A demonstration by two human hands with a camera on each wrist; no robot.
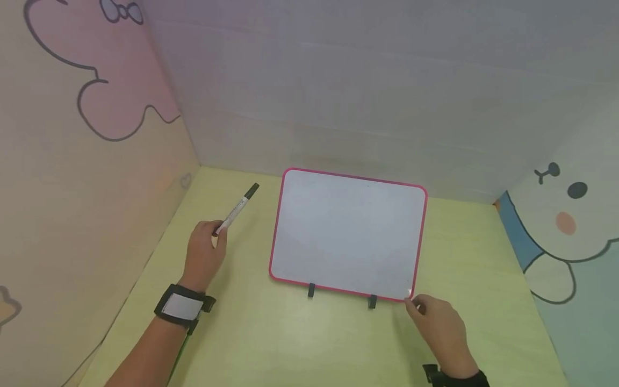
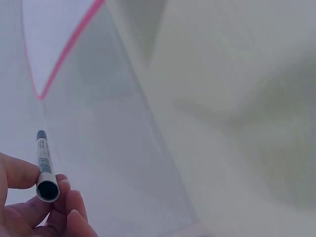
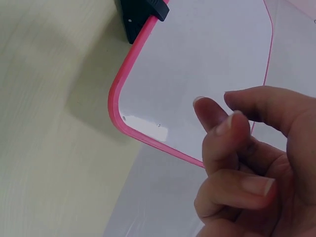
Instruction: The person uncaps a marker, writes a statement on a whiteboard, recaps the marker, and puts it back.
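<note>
Here, on the pale yellow-green table [image 1: 290, 346], the left hand [image 1: 204, 255] holds a marker [image 1: 234, 215] to the left of the board [image 1: 348, 234]. Its thumb and fingers are clamped on the marker near the lower end, and the dark cap [image 1: 252, 190] points up and away, toward the back wall [image 1: 338, 102]. The marker is apart from the board and above the table. From the left wrist, the round dark end faces the viewer, with the other fingers curled beneath the barrel.

The board, white within a pink frame [image 3: 131, 61], stands in the middle of the table before the back wall. Two small black feet [image 1: 311, 290] support its lower edge. A shiny patch [image 3: 144, 128] and a few dark specks show near its lower right corner.

The right hand [image 1: 441, 329] is beside that corner. Its fingers are loosely bent, with a gap between thumb and forefinger and nothing between them; whether a fingertip touches the frame, I cannot tell.

Each wrist wears a black band, the left band [image 1: 181, 306] bearing a white patch and a green cord [image 1: 179, 357]. A pink cartoon shape [image 1: 116, 107] decorates the left wall; a white cartoon face [image 1: 546, 226] occupies the right.
</note>
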